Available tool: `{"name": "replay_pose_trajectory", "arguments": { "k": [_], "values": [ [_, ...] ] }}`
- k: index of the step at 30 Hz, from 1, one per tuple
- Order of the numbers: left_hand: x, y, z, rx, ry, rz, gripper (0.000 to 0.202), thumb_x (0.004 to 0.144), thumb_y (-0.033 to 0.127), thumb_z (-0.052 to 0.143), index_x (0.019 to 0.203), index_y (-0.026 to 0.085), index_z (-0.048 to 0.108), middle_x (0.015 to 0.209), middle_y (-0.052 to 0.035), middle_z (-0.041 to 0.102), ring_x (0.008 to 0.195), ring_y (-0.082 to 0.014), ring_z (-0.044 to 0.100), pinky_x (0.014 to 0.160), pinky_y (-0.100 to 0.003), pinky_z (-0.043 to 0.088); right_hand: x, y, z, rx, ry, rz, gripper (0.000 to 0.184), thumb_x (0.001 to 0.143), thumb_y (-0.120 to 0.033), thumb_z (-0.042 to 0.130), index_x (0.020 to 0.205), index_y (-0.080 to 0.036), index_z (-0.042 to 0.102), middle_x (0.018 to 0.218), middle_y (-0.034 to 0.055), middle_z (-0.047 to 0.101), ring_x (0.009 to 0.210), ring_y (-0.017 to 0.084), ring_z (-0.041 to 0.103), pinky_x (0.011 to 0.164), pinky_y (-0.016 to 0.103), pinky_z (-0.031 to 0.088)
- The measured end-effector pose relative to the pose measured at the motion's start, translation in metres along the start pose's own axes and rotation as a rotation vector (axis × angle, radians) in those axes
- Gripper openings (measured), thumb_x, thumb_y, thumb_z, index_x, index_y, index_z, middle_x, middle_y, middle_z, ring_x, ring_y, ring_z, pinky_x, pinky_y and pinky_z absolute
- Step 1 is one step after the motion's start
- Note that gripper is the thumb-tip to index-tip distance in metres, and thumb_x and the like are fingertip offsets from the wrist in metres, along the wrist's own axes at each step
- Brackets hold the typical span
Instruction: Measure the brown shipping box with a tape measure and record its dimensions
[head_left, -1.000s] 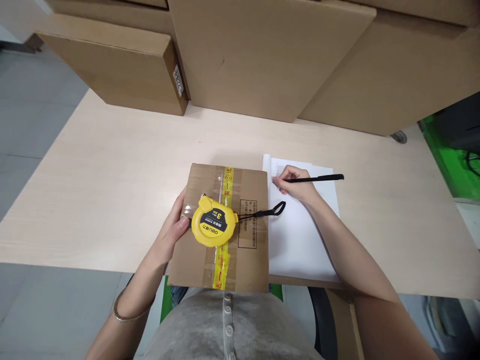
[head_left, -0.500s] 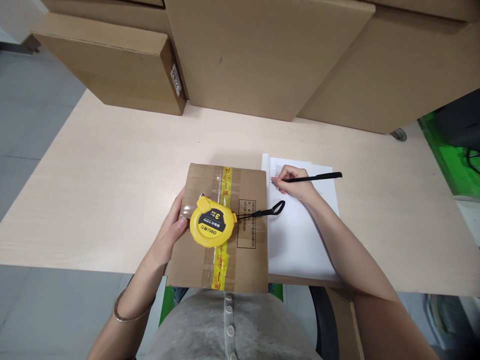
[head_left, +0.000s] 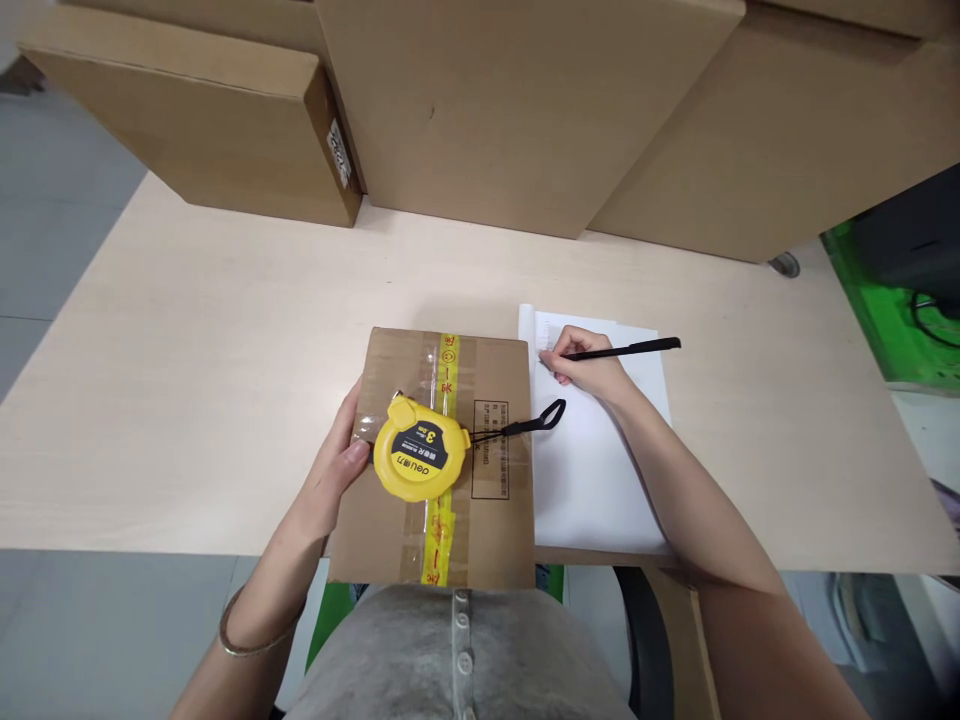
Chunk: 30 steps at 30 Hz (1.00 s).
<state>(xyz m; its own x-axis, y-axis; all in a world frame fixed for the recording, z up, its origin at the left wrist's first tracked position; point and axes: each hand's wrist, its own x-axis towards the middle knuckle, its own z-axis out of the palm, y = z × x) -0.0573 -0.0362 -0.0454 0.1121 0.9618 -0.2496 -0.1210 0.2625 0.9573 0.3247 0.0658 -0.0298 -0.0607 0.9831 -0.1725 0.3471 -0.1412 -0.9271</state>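
Observation:
A small cardboard box with clear and yellow printed tape lies at the table's front edge. My left hand grips its left side, thumb on the top face and the other fingers mostly hidden. On the box rests a yellow tape measure, its black wrist strap reaching right past the box's edge. My right hand pinches a black pen over the upper left of a white paper pad, beside the box. The pen's tip is hidden by the fingers. Small faint marks show on the paper there.
Large cardboard boxes stand along the back of the pale table. A flatter box stands at the back left. Dark equipment with a cable sits at the far right on green. A black chair part shows below the table.
The whole view has shifted slightly, with the back boxes a little further left. Both hands keep their holds on the box and the pen; the pen hand has barely moved.

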Motion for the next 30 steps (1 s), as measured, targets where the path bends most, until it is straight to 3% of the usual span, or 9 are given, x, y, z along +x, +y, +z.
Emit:
{"name": "replay_pose_trajectory", "arguments": {
  "k": [4, 10, 14, 19, 25, 30],
  "values": [
    [-0.003, 0.000, 0.001, -0.043, 0.026, 0.016, 0.085, 0.076, 0.065, 0.082, 0.151, 0.028, 0.064, 0.162, -0.0050, 0.061, 0.159, -0.0429, 0.046, 0.129, -0.048, 0.046, 0.000, -0.001, 0.001, -0.003, -0.002, 0.001, 0.042, 0.067, -0.045, 0.089, 0.060, -0.024, 0.053, 0.047, -0.0027, 0.059, 0.039, 0.009, 0.050, 0.039, 0.023, 0.040],
    [0.001, -0.008, -0.008, -0.074, 0.008, -0.009, 0.092, 0.068, 0.064, 0.088, 0.148, 0.026, 0.066, 0.153, -0.0087, 0.069, 0.155, -0.0470, 0.049, 0.122, -0.053, 0.052, -0.002, 0.003, -0.001, -0.018, 0.040, -0.017, 0.040, 0.069, -0.044, 0.086, 0.060, -0.025, 0.053, 0.047, -0.0021, 0.060, 0.040, 0.010, 0.050, 0.041, 0.024, 0.039],
    [0.003, -0.009, -0.011, -0.085, 0.037, -0.037, 0.091, 0.066, 0.058, 0.090, 0.147, 0.024, 0.066, 0.146, -0.0103, 0.073, 0.157, -0.0481, 0.045, 0.125, -0.055, 0.049, -0.003, 0.003, -0.002, -0.031, 0.053, -0.019, 0.040, 0.070, -0.045, 0.086, 0.060, -0.025, 0.052, 0.047, -0.0021, 0.059, 0.040, 0.010, 0.048, 0.042, 0.025, 0.035],
    [0.003, -0.006, -0.009, -0.063, 0.046, -0.033, 0.091, 0.064, 0.058, 0.090, 0.145, 0.023, 0.067, 0.147, -0.0100, 0.073, 0.160, -0.0480, 0.040, 0.127, -0.053, 0.048, -0.003, -0.002, 0.000, -0.044, 0.039, -0.016, 0.040, 0.070, -0.044, 0.086, 0.059, -0.025, 0.052, 0.045, -0.0032, 0.057, 0.040, 0.010, 0.045, 0.043, 0.025, 0.033],
    [0.003, -0.001, -0.007, -0.056, 0.008, -0.070, 0.090, 0.067, 0.055, 0.089, 0.149, 0.026, 0.064, 0.154, -0.0078, 0.068, 0.155, -0.0475, 0.049, 0.126, -0.054, 0.049, -0.003, -0.002, -0.001, -0.040, 0.025, -0.009, 0.040, 0.069, -0.044, 0.086, 0.058, -0.026, 0.052, 0.046, -0.0027, 0.057, 0.041, 0.010, 0.046, 0.043, 0.026, 0.033],
    [-0.004, 0.004, 0.004, -0.053, 0.058, -0.037, 0.087, 0.074, 0.057, 0.083, 0.152, 0.027, 0.062, 0.157, -0.0072, 0.065, 0.156, -0.0439, 0.049, 0.127, -0.051, 0.047, -0.003, -0.001, -0.001, -0.035, 0.022, -0.009, 0.040, 0.067, -0.043, 0.087, 0.058, -0.025, 0.052, 0.046, -0.0028, 0.057, 0.041, 0.010, 0.046, 0.043, 0.026, 0.033]
  ]
}}
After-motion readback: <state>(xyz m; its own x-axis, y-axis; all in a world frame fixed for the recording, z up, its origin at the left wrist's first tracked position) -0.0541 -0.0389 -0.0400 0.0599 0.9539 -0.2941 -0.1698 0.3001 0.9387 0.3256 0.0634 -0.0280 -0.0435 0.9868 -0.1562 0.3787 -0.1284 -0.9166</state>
